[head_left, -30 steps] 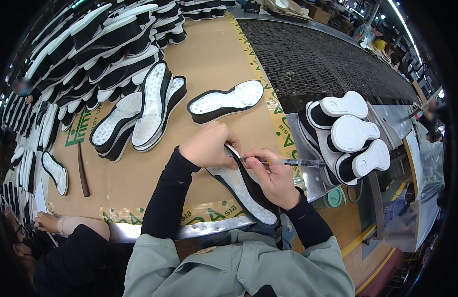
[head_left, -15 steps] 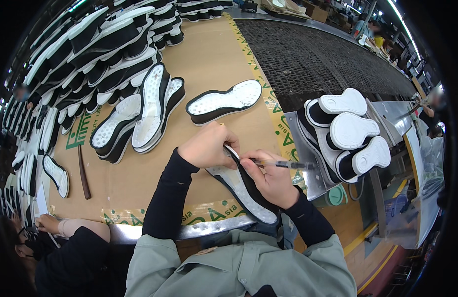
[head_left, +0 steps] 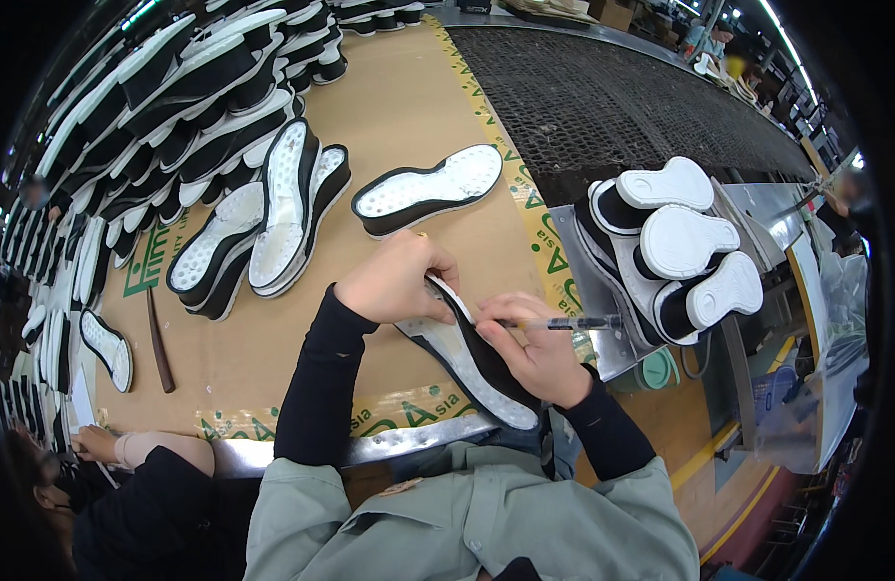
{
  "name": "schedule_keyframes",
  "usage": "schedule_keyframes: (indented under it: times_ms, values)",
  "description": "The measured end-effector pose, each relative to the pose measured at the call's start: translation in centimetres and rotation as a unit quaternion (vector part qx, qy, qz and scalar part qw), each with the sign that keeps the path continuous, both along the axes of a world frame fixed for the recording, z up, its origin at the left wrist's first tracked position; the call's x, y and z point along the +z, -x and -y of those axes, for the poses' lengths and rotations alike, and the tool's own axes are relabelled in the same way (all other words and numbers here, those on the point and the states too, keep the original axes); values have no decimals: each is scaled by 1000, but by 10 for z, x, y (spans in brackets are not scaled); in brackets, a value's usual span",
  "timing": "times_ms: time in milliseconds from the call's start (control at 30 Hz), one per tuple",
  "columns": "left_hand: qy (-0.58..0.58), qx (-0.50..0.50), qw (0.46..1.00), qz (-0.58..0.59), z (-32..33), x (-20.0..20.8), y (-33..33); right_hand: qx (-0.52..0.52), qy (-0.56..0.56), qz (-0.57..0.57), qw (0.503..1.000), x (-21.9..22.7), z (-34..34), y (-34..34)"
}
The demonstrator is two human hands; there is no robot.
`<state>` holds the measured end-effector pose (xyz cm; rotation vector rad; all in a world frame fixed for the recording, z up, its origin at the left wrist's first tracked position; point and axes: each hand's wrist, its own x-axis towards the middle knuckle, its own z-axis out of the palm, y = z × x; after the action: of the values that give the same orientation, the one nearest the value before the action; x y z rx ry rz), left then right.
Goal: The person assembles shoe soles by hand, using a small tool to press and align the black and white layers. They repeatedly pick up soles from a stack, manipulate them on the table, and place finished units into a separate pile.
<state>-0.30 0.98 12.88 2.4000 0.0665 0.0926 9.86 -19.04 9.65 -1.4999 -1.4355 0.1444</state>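
Observation:
My left hand [head_left: 394,281] is closed around the far end of a black-and-white shoe sole [head_left: 481,373], which tilts over the table's front edge. A slim pen-like tool [head_left: 563,323] with a clear barrel sits in my right hand [head_left: 539,353]. Its tip is at or close to the sole's black side wall; whether it touches I cannot tell. Just beyond my hands lies another sole [head_left: 428,189], its dimpled white face up. Further left, several soles [head_left: 288,218] lean on one another.
Tall stacks of soles [head_left: 176,107] fill the back left. To the right, more soles [head_left: 689,242] lie on a metal ledge beside a dark mesh conveyor [head_left: 602,97]. A brown stick [head_left: 160,344] and a small sole [head_left: 106,349] lie near a co-worker's hand [head_left: 96,443] at left.
The pen-like tool has turned nearer to level, its tip shifting slightly along the sole's side. My left hand keeps its hold. The whole view has shifted a little.

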Motion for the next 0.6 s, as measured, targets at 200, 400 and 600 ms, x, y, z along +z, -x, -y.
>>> schedule_keyframes:
  times_ms: [200,400,600]
  values:
    - [2,-7,1000,2,1,2,0,10,16,14,1000,-1,12,-2]
    - [14,1,1000,-9,3,6,0,12,7,16,1000,-2,12,-2]
    - [35,14,999,-3,-10,12,8,35,7,34,999,-3,13,-7]
